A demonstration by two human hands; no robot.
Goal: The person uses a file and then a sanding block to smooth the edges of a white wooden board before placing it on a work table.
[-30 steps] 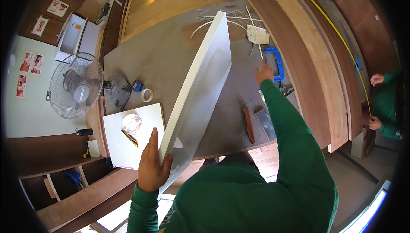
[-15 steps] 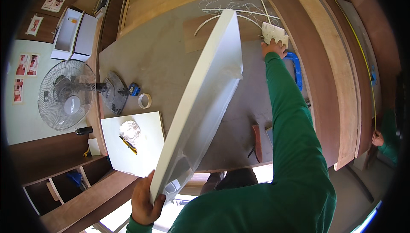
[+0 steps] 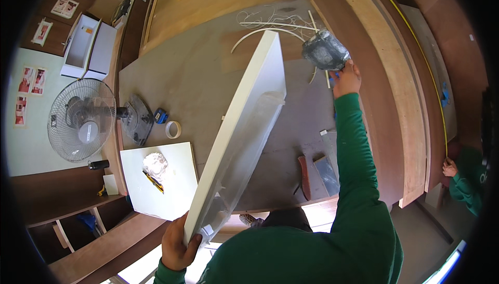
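My left hand [image 3: 178, 245] grips the lower end of a white panel [image 3: 234, 123], its fingers wrapped round the edge. The panel stands tilted over the grey work surface, with loose clear plastic film [image 3: 249, 141] along its right face. Out at the far right, my right hand [image 3: 347, 80] pinches a dark, dusty sheet of sandpaper [image 3: 325, 51] by its near edge. Behind the sandpaper lie thin white edging strips [image 3: 270, 25] and tangled thread. A reddish-brown curved tool [image 3: 304, 177] and a grey flat plate [image 3: 326, 176] rest nearer to me.
On the left are a fan [image 3: 86, 128], a blue tape measure [image 3: 161, 115], a tape roll [image 3: 168, 129] and a white board [image 3: 179, 164] bearing a crumpled wad and a utility knife. Long wooden boards [image 3: 382, 76] border the right. Another person's hand [image 3: 450, 167] is beyond them.
My right hand has picked up the sandpaper, which lay pale side up, and its dark side now shows. The panel's far end has dipped slightly toward me; my left hand keeps its grip.
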